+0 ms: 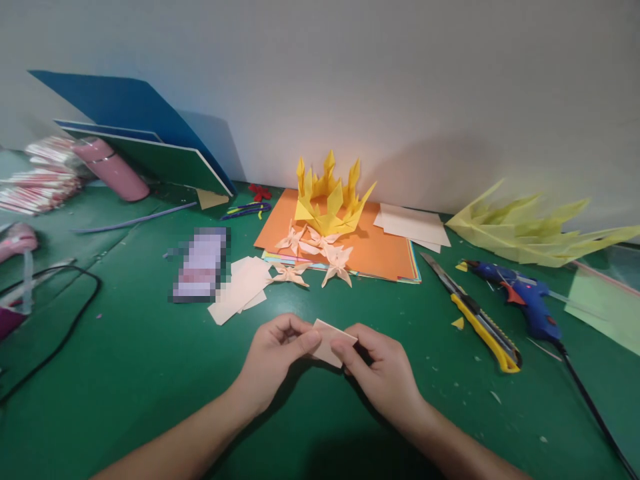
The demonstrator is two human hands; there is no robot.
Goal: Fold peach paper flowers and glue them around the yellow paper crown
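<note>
Between my two hands is a small pale peach piece of paper, held just above the green table. My left hand pinches its left edge with thumb on top. At the right edge, my right hand grips it the same way; the fingertips beneath are hidden. Beyond the hands lie several folded peach paper flowers, some on a stack of orange paper. A yellow folded paper crown stands on that stack. Loose peach paper slips lie to the left of the flowers.
On the right are a yellow box cutter with its blade out, a blue glue gun with a cord, and a pale yellow folded paper piece. On the left are a blurred phone, a pink bottle and leaning boards.
</note>
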